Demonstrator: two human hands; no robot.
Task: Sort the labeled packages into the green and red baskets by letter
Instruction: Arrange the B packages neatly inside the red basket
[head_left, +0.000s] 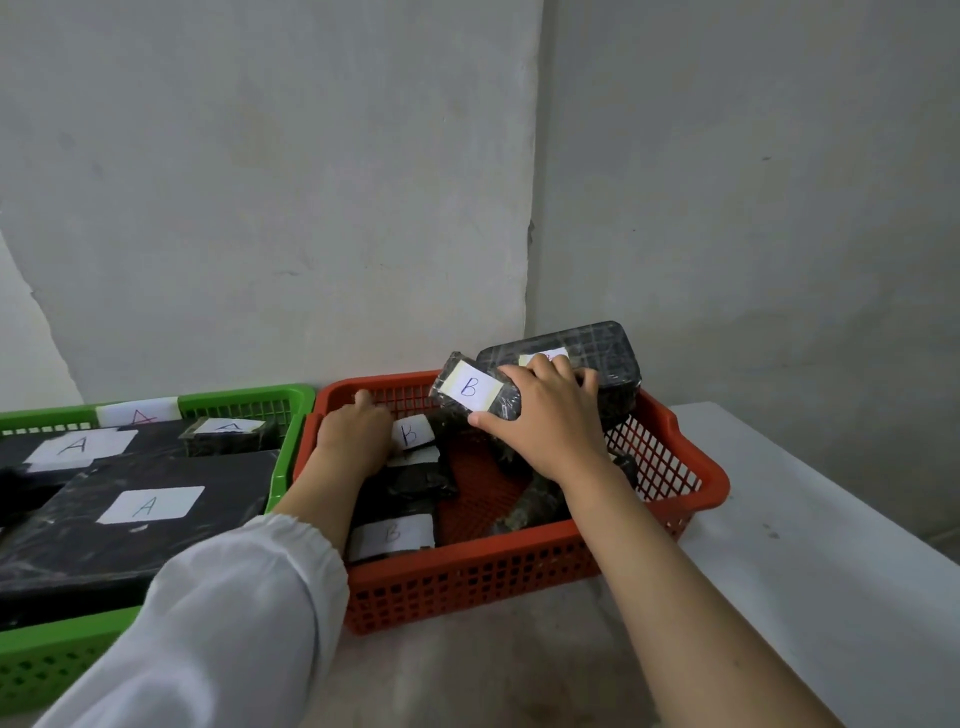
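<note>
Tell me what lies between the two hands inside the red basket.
Head view: between the left hand and the right hand, a dark package with a white B label lies in the red basket.

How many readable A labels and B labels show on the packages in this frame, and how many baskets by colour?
A labels on packages: 3 (green basket)
B labels on packages: 3 (red basket), one on the package gripped by the right hand
Green baskets: 1
Red baskets: 1
Total: 6 labels, 2 baskets
</note>
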